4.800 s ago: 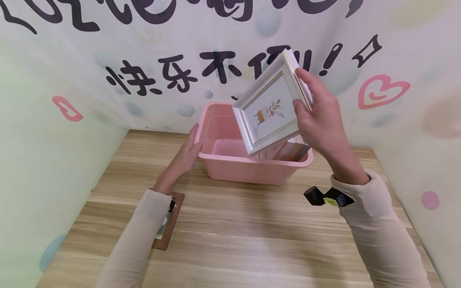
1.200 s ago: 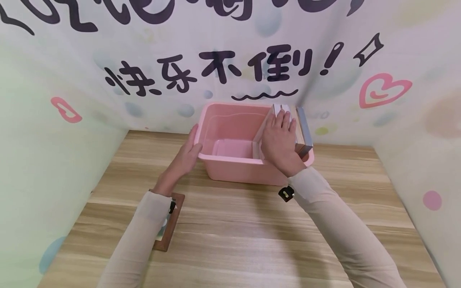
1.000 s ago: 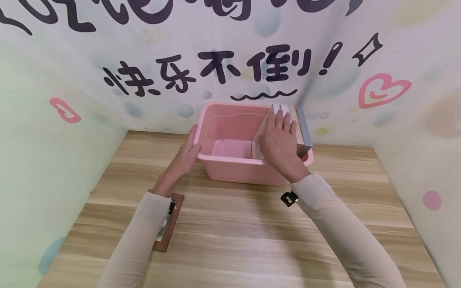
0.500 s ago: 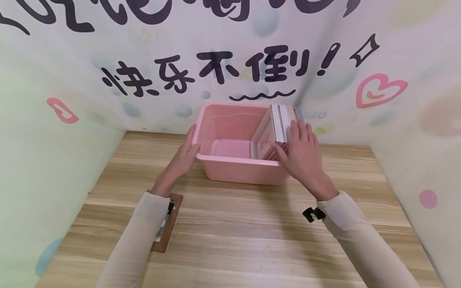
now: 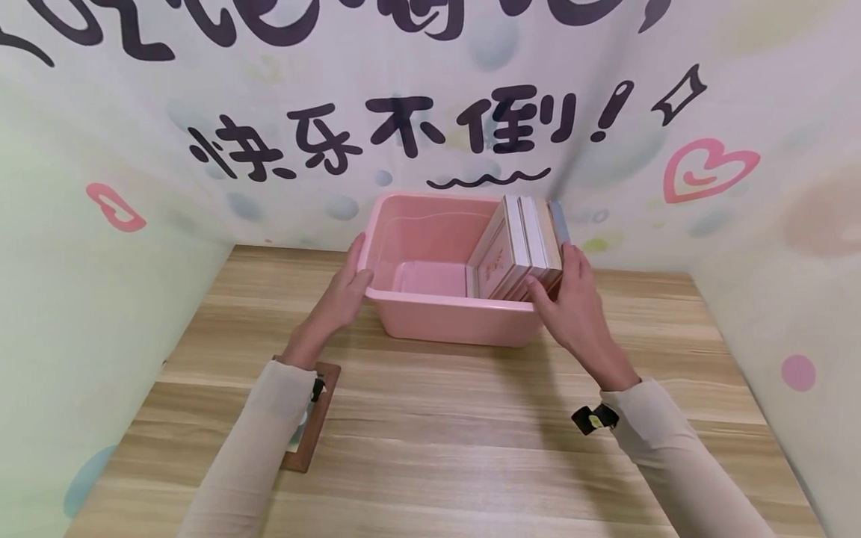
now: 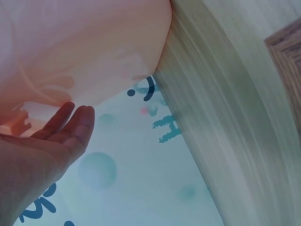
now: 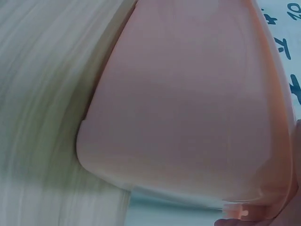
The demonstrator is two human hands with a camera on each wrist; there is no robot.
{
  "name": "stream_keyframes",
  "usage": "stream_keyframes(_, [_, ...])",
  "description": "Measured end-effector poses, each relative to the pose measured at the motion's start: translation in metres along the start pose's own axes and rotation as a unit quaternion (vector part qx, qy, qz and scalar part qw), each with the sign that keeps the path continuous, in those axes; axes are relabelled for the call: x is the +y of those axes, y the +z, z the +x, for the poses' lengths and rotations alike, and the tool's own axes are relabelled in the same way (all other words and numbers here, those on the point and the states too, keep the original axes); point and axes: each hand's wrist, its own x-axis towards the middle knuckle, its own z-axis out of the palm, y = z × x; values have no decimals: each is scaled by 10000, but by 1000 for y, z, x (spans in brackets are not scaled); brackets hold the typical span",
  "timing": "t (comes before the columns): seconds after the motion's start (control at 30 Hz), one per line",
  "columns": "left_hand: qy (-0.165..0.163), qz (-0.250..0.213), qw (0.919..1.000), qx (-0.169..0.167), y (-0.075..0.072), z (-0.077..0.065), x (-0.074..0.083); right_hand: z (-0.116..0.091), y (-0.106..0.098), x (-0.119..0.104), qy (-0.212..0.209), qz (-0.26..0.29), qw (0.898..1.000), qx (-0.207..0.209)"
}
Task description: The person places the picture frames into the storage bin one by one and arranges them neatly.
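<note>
A pink plastic tub [image 5: 464,321] stands against the back wall. Its left end rim is gripped by my left hand [image 5: 341,293], thumb on top and fingers outside; the left wrist view shows those fingers [image 6: 70,129] under the rim. At the opposite end, my right hand [image 5: 577,306] holds the right rim, its thumb by the front corner. Only bits of this hand [image 7: 287,214] show in the right wrist view, at the tub's handle end. Several picture frames [image 5: 514,239] stand on edge, packed side by side in the tub's right part, white ones leftmost.
A brown wooden picture frame [image 5: 315,430] lies on the wood-grain table [image 5: 430,433], partly hidden under the left forearm. A printed cloth wall [image 5: 282,202] rises right behind the tub, with side walls left and right.
The white picture frame once held up by my right hand now stands in the tub with the others. My right hand pressed on the frames' tops, then moved right to the tub's rim.
</note>
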Motion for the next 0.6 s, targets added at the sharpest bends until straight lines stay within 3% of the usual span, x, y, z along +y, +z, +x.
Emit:
stream_keyframes(0.33, [-115, 101, 9998, 121, -1, -2, 1, 1, 7, 5, -306, 255, 9986, 360])
stream_keyframes(0.6, [-193, 655, 9975, 179, -7, -16, 5, 1, 6, 5, -247, 189, 9991, 304])
